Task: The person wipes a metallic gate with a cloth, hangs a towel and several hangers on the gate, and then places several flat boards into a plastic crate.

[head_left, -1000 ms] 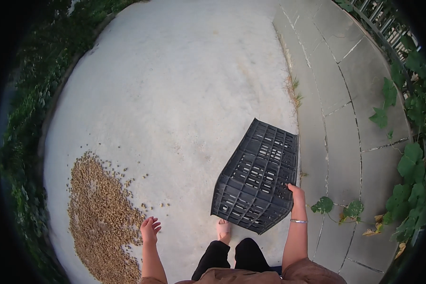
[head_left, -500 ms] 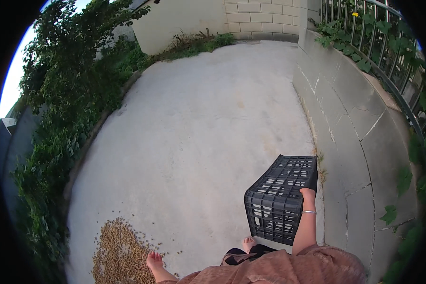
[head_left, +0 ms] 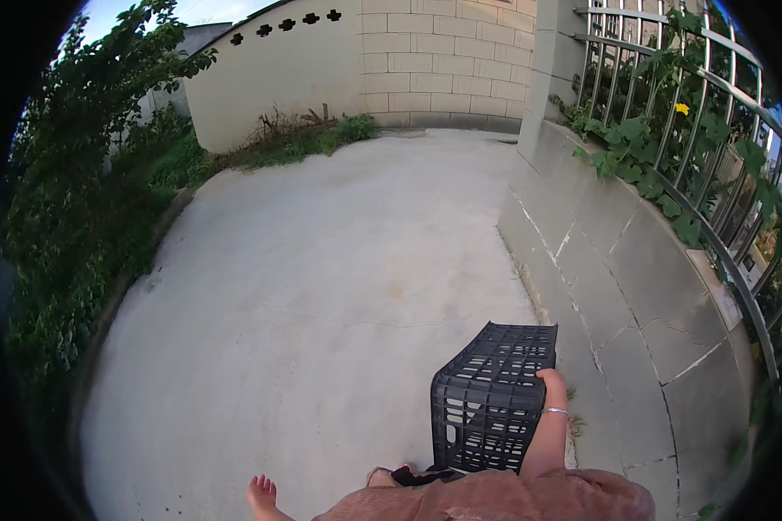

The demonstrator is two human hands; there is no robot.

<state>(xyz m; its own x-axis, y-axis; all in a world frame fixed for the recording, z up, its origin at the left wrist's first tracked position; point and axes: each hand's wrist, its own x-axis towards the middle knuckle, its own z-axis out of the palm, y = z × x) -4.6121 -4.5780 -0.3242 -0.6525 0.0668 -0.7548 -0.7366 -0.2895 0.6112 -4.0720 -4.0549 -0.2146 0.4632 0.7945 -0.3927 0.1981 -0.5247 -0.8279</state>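
A black plastic slotted crate (head_left: 493,391) is tipped on its side, close to the wall on my right. My right hand (head_left: 553,387), with a silver bangle on its wrist, is closed on the crate's right edge. Part of those fingers is hidden behind the crate. At the lower edge my left hand (head_left: 262,493) hangs over the concrete, holding nothing, its fingers loosely apart. Below it my brown top (head_left: 495,499) covers most of my body and part of a foot.
Pale concrete ground (head_left: 321,260) stretches ahead to a block wall (head_left: 447,65). A cracked grey low wall (head_left: 617,286) topped by a metal railing (head_left: 669,148) with vines runs along the right. Dense green plants (head_left: 69,260) border the left side.
My view has lifted and shifted forward, so more of the far wall shows. The heap of small brown pieces at lower left has mostly left the picture. My right hand still holds the crate.
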